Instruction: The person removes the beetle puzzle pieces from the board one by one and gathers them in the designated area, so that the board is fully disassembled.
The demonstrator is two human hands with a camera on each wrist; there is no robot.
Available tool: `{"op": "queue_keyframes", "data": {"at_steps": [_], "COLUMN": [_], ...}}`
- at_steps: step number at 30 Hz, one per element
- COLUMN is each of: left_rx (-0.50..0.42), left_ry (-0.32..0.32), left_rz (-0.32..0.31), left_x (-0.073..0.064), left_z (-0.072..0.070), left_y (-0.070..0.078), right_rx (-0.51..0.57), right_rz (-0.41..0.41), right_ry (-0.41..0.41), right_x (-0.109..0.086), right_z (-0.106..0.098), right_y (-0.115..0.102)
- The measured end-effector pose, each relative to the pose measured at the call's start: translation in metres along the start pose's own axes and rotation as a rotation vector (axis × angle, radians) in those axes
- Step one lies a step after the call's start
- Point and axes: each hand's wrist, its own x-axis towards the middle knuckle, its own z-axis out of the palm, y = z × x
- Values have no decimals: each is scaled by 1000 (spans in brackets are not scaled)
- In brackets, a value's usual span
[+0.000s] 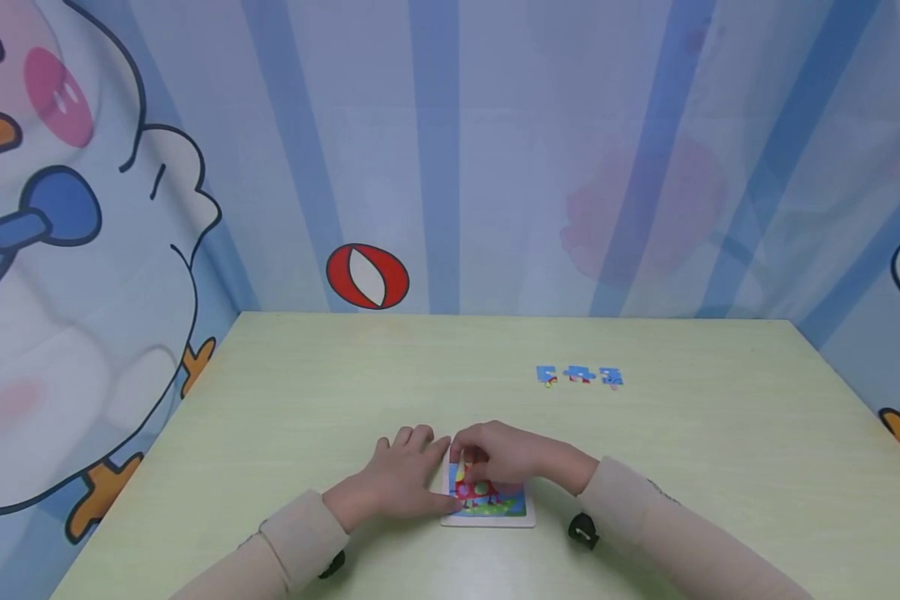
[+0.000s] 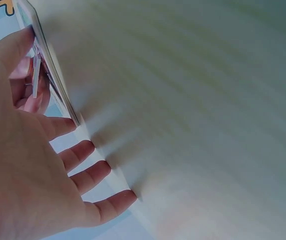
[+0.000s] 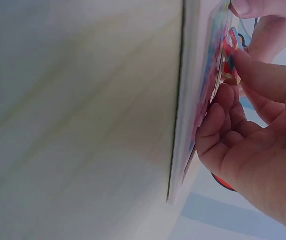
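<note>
Spread fingers lie at the left hand (image 1: 401, 477), its thumb resting on the left rim of the board (image 1: 487, 522) and its index fingertip at the board's upper left corner. Its other three fingertips rest on the table (image 1: 330, 375). To its right, the right hand (image 1: 512, 454) pinches a piece (image 2: 36, 80) between thumb and index finger, over the left half of the board, with its remaining fingers curled in beneath the palm. Fingers cover much of the piece, so whether it touches the board is hard to tell.

Leftmost stands the backdrop's big duck (image 1: 67, 333), white, with a blue bow and orange feet. Next comes the left sleeve (image 1: 303, 529), beige, with something black under its cuff. Above and beyond the hands, a red and white ball (image 1: 367, 276) is printed on the striped blue backdrop (image 1: 375, 108), just over the table's far edge.

Near the middle, the board lies flat on the pale table, white-rimmed, showing a red figure over green grass. Farther right and well beyond it, three loose pieces (image 1: 579, 374), mostly blue, lie in a row, apart from one another. Nearer again, the right sleeve (image 1: 637, 504) reaches in from the lower right, a black object (image 1: 583, 530) hanging by its cuff.
</note>
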Motion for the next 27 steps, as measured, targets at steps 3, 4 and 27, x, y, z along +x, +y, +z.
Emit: {"op": "queue_keyframes", "data": {"at_steps": [3, 4, 27], "left_rx": [0, 0, 21], "left_ry": [0, -1, 6], "left_rz": [0, 0, -10], "left_x": [0, 0, 1], "left_z": [0, 0, 2], "left_y": [0, 0, 0], "right_rx": [23, 29, 87], "right_rz": [9, 11, 0], "right_ry": [0, -1, 109], "right_x": [-1, -1, -24], "right_z": [-1, -1, -36], "right_y": [1, 1, 10]}}
